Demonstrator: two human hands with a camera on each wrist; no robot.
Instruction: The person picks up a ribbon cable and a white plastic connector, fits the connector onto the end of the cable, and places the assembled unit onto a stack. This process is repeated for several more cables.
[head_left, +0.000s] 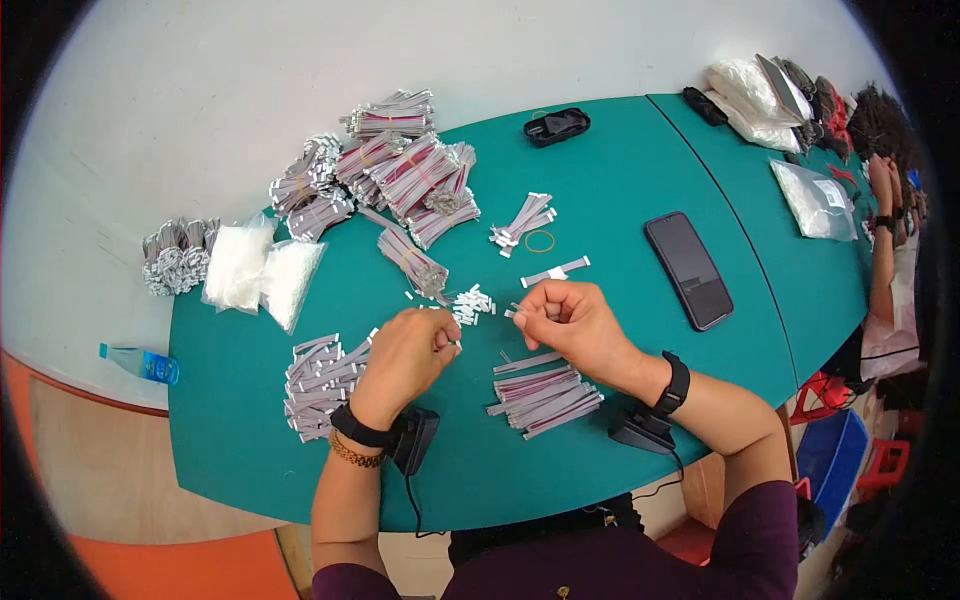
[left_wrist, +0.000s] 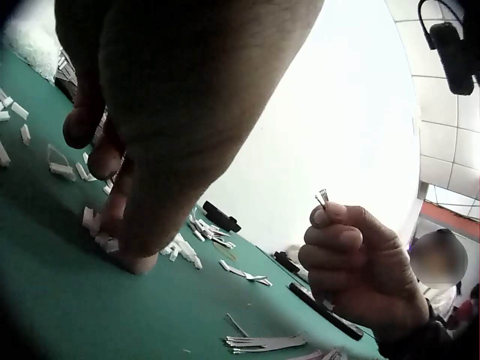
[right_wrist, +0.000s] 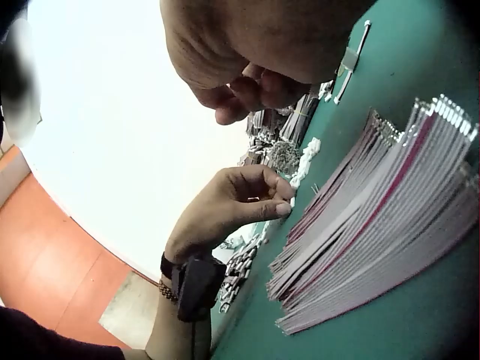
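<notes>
Head view: left hand (head_left: 408,362), thumb and fingertips together, pinching what looks like one white connector (head_left: 457,345), just nearer the person than the loose connector pile (head_left: 473,305) on the green table (head_left: 240,385). Right hand (head_left: 575,325) opposite, thumb pressed to index; what it clamps is too tiny to read from up here. Unhoused ribbon cables (head_left: 545,395) fanned near the right forearm, cables with connectors fitted (head_left: 325,385) heaped beside the left one.

Left wrist view: right hand clearer, fingers curled, thumb and index clamped on a single ribbon cable (left_wrist: 322,197), its wire tips poking up past the thumb, slightly splayed. Left hand low over the table, loose white pieces around its fingertips; exact grip blocked by the palm. Advice: pinch close behind the tips, get them level and in one row before offering them to a housing, else one may miss its slot or bend.

Right wrist view: left thumb and index meet at the connector, near the pile. Right fingers curled, held piece hidden here. Metal tips shine at the fan's far end. Good practice, likely: turn the connector slot-side to the wires, check orientation against the coloured edge strand, push straight, no twisting
</notes>
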